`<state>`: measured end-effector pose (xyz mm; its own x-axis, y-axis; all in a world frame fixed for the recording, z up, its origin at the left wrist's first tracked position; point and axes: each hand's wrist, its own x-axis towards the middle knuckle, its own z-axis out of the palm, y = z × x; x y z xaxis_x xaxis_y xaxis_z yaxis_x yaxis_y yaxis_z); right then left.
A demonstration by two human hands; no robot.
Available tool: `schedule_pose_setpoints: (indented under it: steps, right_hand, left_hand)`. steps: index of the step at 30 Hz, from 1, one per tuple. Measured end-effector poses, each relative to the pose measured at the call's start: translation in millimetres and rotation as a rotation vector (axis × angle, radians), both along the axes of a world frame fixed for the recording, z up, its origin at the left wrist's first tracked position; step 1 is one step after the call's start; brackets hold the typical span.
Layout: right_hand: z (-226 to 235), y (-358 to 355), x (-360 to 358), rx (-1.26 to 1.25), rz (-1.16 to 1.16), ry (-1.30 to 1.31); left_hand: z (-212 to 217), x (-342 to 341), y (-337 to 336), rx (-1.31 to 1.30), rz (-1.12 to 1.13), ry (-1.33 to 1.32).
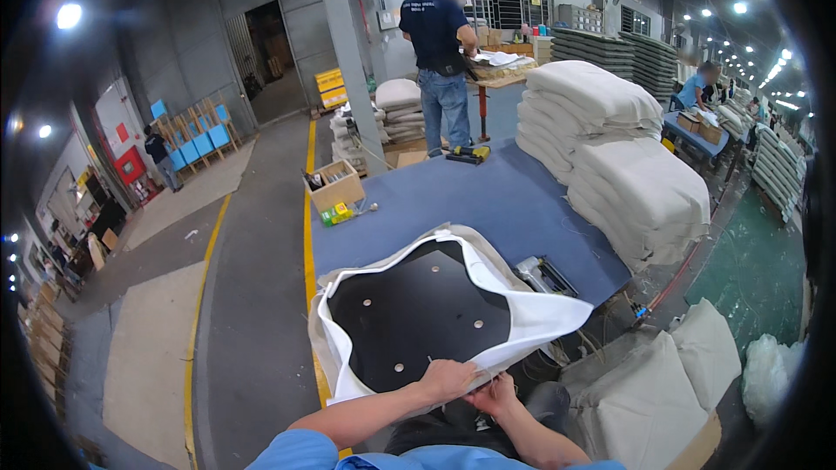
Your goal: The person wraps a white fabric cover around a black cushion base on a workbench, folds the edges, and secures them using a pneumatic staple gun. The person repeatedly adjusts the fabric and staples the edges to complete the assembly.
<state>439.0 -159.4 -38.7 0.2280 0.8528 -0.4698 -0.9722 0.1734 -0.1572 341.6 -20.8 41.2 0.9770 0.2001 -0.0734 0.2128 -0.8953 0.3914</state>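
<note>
A seat cushion lies upside down at the near edge of the blue table, its black base panel (418, 313) facing up with several round holes in it. A white and beige fabric cover (531, 318) stands up loosely around the panel. My left hand (448, 379) is closed on the cover's near edge. Just right of it and lower, my right hand (495, 394) has its fingers pinched at the same edge, with thin threads showing there. A staple gun (542, 275) lies on the table beside the cover's right side.
On the blue table (435, 196) stand a wooden box (335, 187) of small items, a yellow-black tool (468, 154) and tall cushion stacks (640, 183). More beige cushions (644, 383) are at my right. A co-worker (442, 57) stands beyond the table.
</note>
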Motion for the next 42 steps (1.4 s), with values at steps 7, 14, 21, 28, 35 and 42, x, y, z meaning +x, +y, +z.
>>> schedule_pose_setpoints:
  steps: [7,14,21,28,35,42]
  right_hand:
    - [88,-82,106,-0.196,0.311,-0.872]
    - [104,24,289,-0.653,-0.080,-1.687]
    - [35,122,300,-1.104,0.467,-2.076]
    - [40,111,292,-1.127,0.438,-2.103]
    - [82,6,313,-1.132,-0.200,-2.249]
    - [174,-116,209,-0.702,-0.061,-1.444]
  left_hand:
    - [-35,-14,6,-0.032,-0.060,-0.106]
    - [-37,-3,14,-0.162,-0.158,-0.192]
    - [-47,-15,22,-0.255,-0.142,-0.196]
    - [-48,-16,26,-0.296,-0.165,-0.251]
    - [-52,-9,25,-0.268,-0.232,-0.390]
    - [-63,-22,23,-0.085,-0.126,-0.363]
